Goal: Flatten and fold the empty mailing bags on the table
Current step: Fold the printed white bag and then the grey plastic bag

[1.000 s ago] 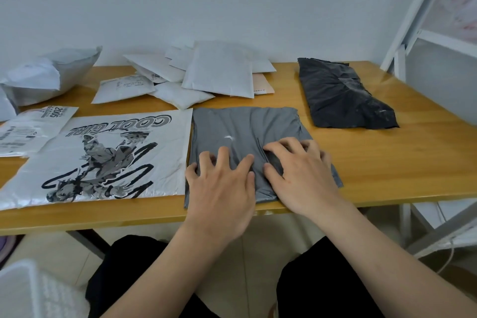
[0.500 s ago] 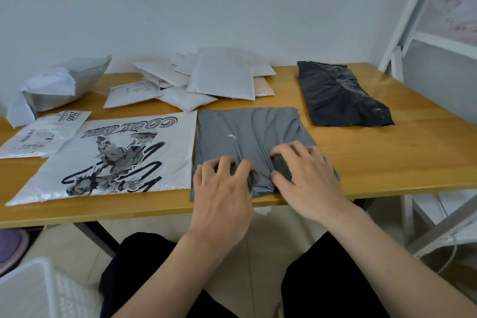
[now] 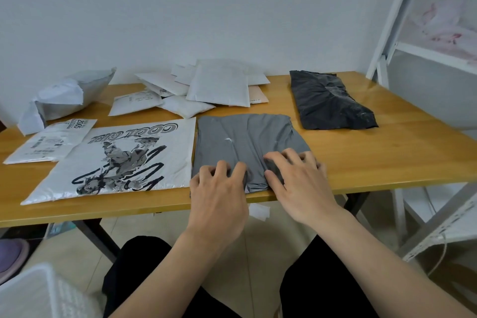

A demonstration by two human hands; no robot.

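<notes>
Grey bag [image 3: 245, 137] lies at the table's [image 3: 387, 152] near edge, between the printed bag [image 3: 116, 160] and black bag [image 3: 327, 100]. Left hand [image 3: 219, 196] and right hand [image 3: 299, 186] press its near end, fingers curled, bunching the film. Smoothing seems underway; next likely comes a fold away from the edge.

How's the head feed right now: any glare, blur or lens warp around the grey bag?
Head view: soft, even light; faint sheen on the crumpled black plastic bag; wide-angle bending at the white metal rack; the flat grey plastic mailing bag is sharp, slight softness on the right hand.
</notes>
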